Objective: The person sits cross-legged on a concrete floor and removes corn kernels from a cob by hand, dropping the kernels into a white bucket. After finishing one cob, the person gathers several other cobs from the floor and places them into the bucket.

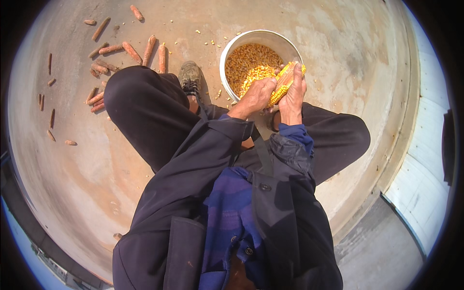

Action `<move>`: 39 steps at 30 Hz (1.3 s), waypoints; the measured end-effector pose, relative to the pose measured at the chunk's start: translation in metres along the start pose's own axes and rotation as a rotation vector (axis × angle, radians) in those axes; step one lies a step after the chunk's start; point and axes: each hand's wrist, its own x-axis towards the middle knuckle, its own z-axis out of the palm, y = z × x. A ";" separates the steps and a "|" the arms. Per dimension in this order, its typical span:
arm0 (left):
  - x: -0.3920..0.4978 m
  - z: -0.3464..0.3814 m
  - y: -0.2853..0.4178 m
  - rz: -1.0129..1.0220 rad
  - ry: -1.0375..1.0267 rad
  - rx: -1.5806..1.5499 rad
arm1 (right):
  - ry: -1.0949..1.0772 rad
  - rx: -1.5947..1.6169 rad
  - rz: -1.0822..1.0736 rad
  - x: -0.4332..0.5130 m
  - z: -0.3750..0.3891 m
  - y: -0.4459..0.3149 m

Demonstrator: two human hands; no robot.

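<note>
Over the near right rim of a white plastic bucket (pixel 223 58), my two hands meet on a partly shelled ear of corn (pixel 284 82). My left hand (pixel 258 95) presses against the ear's left side, some of its fingers hidden. My right hand (pixel 294 95) grips the right side, with its thumb along the cob. Yellow kernels remain on the ear, beside a bare reddish strip. Inside the bucket lie loose corn kernels (pixel 252 54), brighter yellow in a heap below my hands and browner elsewhere.
Bare corn cobs (pixel 132 53) lie scattered on the concrete floor (pixel 337 54) to the left. Stray kernels dot the floor around the bucket. My bent knees flank the bucket's near side, and a shoe (pixel 190 78) stands left of it. A raised edge (pixel 406 119) runs along the right.
</note>
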 end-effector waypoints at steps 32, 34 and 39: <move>0.003 -0.003 -0.003 0.004 -0.021 0.016 | 0.041 0.059 -0.031 -0.002 0.004 -0.007; 0.005 -0.004 -0.005 0.031 0.026 -0.011 | 0.043 0.072 -0.024 -0.002 0.007 -0.006; 0.006 -0.002 -0.006 -0.078 0.016 -0.010 | 0.062 -0.031 -0.114 0.000 0.010 -0.002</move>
